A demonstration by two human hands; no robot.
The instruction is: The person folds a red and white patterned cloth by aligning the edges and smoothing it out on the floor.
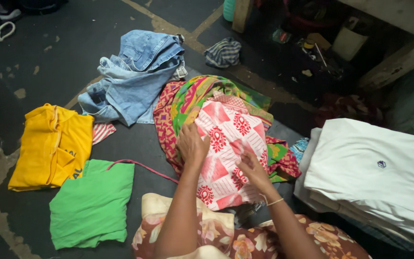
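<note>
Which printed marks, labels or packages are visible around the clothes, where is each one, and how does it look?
Small dark emblem: on the top white folded garment, right side; tiny, shield-like.
Dark lettering: on the yellow shirt, left, partly hidden by folds.
Pale boxy container: under the bench, top right; too dim to tell more.
No signs or screens show.
Both hands, left and right, rest on the pink-and-white patterned cloth.

This looks like a home, with laundry being sorted on a dark, worn floor (73, 29) marked by pale cracks. Clothes lie in heaps: jeans (135, 72), a yellow shirt (49, 144), a green cloth (92, 201), patterned fabrics (202, 100) and a stack of white shirts (374, 172). Household clutter (322, 43) sits under a wooden bench (398, 60) at the back.
</note>
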